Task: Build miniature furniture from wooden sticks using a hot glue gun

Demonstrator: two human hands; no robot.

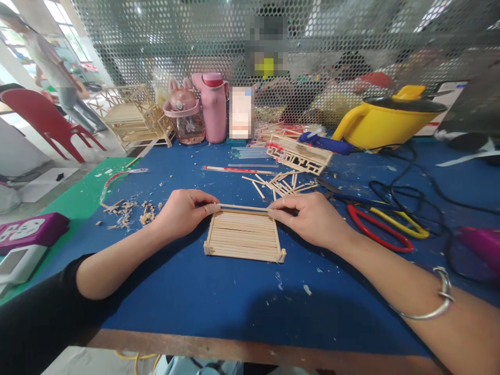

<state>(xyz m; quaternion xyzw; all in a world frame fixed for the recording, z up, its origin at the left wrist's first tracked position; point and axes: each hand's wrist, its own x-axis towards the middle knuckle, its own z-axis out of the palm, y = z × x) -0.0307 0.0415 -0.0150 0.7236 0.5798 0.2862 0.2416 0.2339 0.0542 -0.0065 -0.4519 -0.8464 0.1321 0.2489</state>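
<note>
A small slatted wooden panel (244, 234) lies on the blue mat, its slats running crosswise, with short upright blocks at its near corners. Along its far edge runs a thin wooden stick (244, 208), pinched at both ends. My left hand (187, 211) grips the left end between thumb and forefinger, at the panel's far left corner. My right hand (307, 216) does the same at the far right corner. Whether the stick touches the panel's frame I cannot tell. Behind my right hand lie several loose wooden sticks (287, 183).
Wood scraps (128, 213) lie left of my left hand. Red-and-yellow-handled pliers (380, 229) and black cables (414, 182) are at the right. Farther back stand a wooden lattice piece (300, 154), a blue glue gun (326, 142), a yellow pot (390, 122) and a pink bottle (214, 109).
</note>
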